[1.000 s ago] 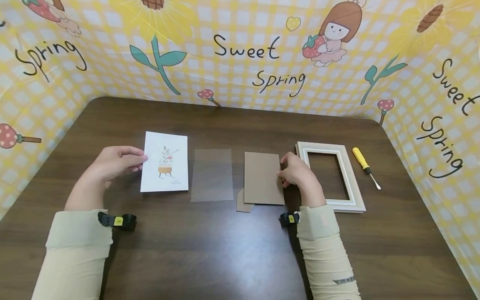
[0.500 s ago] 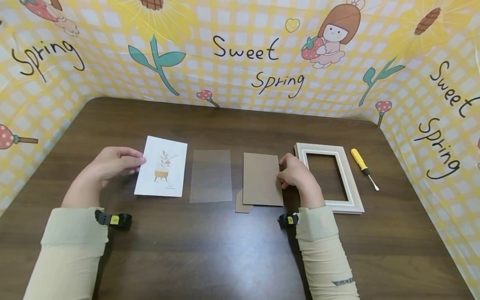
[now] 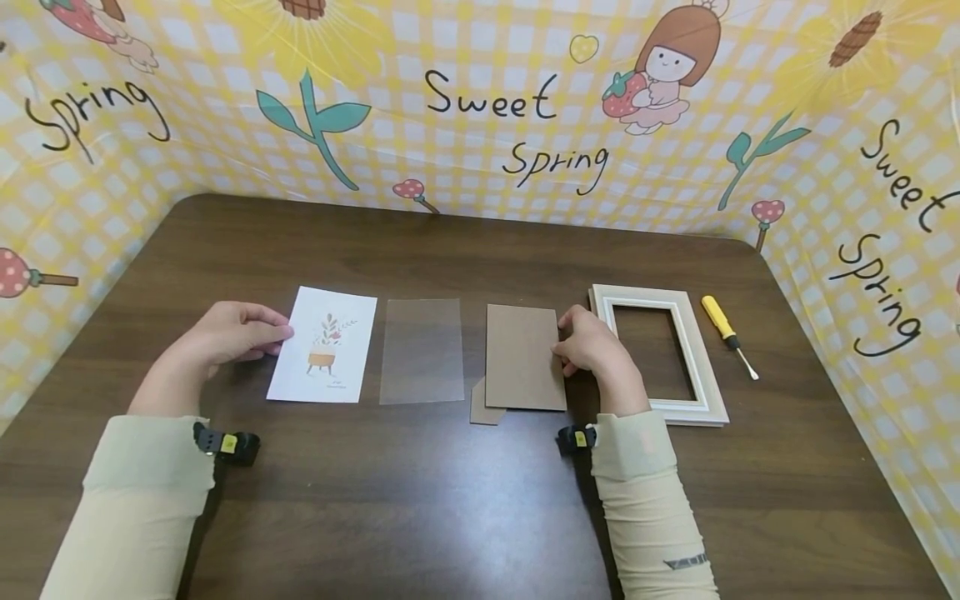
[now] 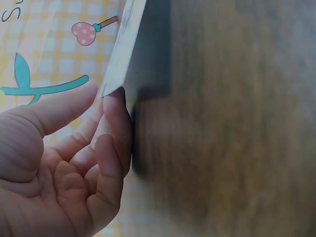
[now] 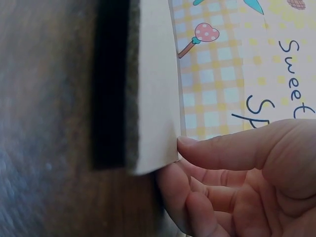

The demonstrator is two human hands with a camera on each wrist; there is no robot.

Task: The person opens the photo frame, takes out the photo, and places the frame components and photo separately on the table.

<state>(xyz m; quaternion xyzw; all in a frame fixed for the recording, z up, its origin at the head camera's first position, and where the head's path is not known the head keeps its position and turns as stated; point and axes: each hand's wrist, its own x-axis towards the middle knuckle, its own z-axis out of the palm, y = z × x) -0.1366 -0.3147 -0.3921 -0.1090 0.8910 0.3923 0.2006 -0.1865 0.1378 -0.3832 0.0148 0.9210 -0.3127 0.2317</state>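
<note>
A white card [image 3: 322,387] printed with a potted plant is at the left in the head view. Its left edge is pinched between the thumb and fingers of my left hand [image 3: 225,337], and the left wrist view shows the card [image 4: 124,52] almost edge-on. A clear sheet [image 3: 422,354] lies to the right of the card. Farther right is a brown backing board [image 3: 525,358], with a stand flap [image 3: 486,412] sticking out below its lower left corner. My right hand [image 3: 597,358] pinches the board's right edge; the thumb and fingers meet at its corner [image 5: 155,98] in the right wrist view.
A cream picture frame [image 3: 702,367] lies right of my right hand, which is close to its left side. Beyond it is a yellow-handled screwdriver [image 3: 722,318]. A yellow checked cloth [image 3: 480,158] rises behind the brown table [image 3: 420,508] and along its sides.
My left hand has lowered slightly, and the card has come down nearer to me, its lower edge shifting left. The right hand and backing board stay almost in place.
</note>
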